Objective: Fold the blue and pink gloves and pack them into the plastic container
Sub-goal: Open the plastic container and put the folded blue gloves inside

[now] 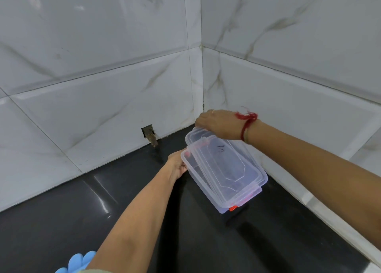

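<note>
Both hands grip the clear rectangular plastic container (lid askew).

blue glove: cut off by bottom edge | left hand fingers: behind container

The only writing in view is a small dark handwritten mark on the clear lid of the plastic container, just right of the frame's centre. It looks like two short strokes, perhaps a "7" followed by a "1" or a similar sign, but it is too small and faint to read with certainty.
</note>
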